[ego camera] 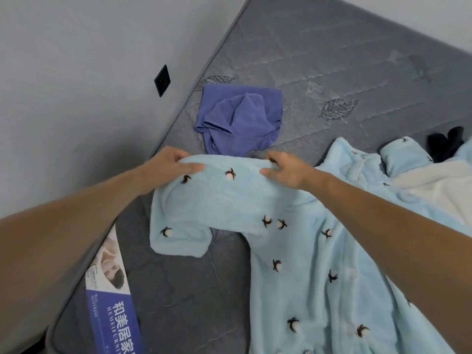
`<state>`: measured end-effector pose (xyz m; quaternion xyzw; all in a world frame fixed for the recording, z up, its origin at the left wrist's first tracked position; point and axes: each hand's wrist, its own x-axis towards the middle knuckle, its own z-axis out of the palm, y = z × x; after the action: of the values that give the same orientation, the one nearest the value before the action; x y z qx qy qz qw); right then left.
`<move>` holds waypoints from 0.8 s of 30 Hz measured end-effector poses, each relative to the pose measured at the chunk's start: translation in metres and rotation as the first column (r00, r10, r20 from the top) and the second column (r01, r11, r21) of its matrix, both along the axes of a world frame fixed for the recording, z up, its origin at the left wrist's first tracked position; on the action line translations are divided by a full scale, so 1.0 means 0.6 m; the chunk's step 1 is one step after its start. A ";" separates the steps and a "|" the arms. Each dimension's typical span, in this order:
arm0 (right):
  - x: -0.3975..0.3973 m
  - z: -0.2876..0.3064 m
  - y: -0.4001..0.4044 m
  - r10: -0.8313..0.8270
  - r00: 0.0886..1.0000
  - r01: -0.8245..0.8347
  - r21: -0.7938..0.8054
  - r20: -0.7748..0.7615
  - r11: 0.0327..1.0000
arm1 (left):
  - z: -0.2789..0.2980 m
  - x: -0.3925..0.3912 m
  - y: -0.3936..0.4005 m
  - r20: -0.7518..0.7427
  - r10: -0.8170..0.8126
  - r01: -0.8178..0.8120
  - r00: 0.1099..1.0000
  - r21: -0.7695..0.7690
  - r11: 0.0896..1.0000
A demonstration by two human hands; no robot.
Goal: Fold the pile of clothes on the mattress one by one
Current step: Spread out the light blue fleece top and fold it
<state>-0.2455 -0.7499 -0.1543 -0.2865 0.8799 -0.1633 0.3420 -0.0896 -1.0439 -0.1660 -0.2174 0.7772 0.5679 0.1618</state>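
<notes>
Grey mattress [332, 60], one, running diagonally from lower left to upper right against the wall. On it lies one light-blue fleece garment [319, 264], body long axis toward me, its sleeve [217, 200] stretched crosswise to the left with the cuff end hanging down. One purple folded garment [240, 116] lies beyond the sleeve; one black item [445, 143] far right. My left hand [168, 163] and right hand [286, 169] each pinch the sleeve's upper edge, fingers curled over the fabric.

Single head-worn wide-angle view, close, tilted downward over the grey mattress [332, 60]; wall [63, 72] toward ten o'clock.
</notes>
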 end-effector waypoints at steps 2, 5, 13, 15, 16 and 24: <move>-0.008 -0.004 0.006 -0.050 0.993 0.044 -0.057 -0.103 0.997 | 0.014 -0.023 -0.010 -0.087 0.008 -0.016 0.996 -0.094 0.995; -0.017 -0.015 0.001 -0.099 0.950 0.070 -0.107 -0.296 0.992 | 0.019 -0.059 -0.021 -0.254 0.024 -0.096 0.967 -0.274 0.957; 0.086 -0.079 -0.034 -0.053 0.757 0.013 -0.067 -0.652 0.998 | -0.057 -0.067 -0.015 0.083 -0.142 0.164 0.986 -0.553 0.817; 0.128 -0.108 -0.042 -0.008 0.841 -0.067 -0.118 -0.542 0.991 | -0.067 -0.047 -0.030 0.098 -0.122 0.156 0.988 -0.547 0.823; 0.147 -0.124 -0.043 0.043 0.880 -0.087 -0.073 -0.473 0.994 | -0.071 -0.035 -0.041 0.090 -0.110 0.140 0.990 -0.500 0.854; 0.196 -0.171 -0.083 -0.037 0.927 0.079 0.100 -0.374 0.992 | -0.071 0.030 -0.094 0.076 -0.037 0.047 0.996 -0.138 0.989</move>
<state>-0.1277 -0.7998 -0.2570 -0.2661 0.9446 -0.0661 0.1802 -0.0719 -1.1001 -0.2086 -0.2325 0.8131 0.5001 0.1864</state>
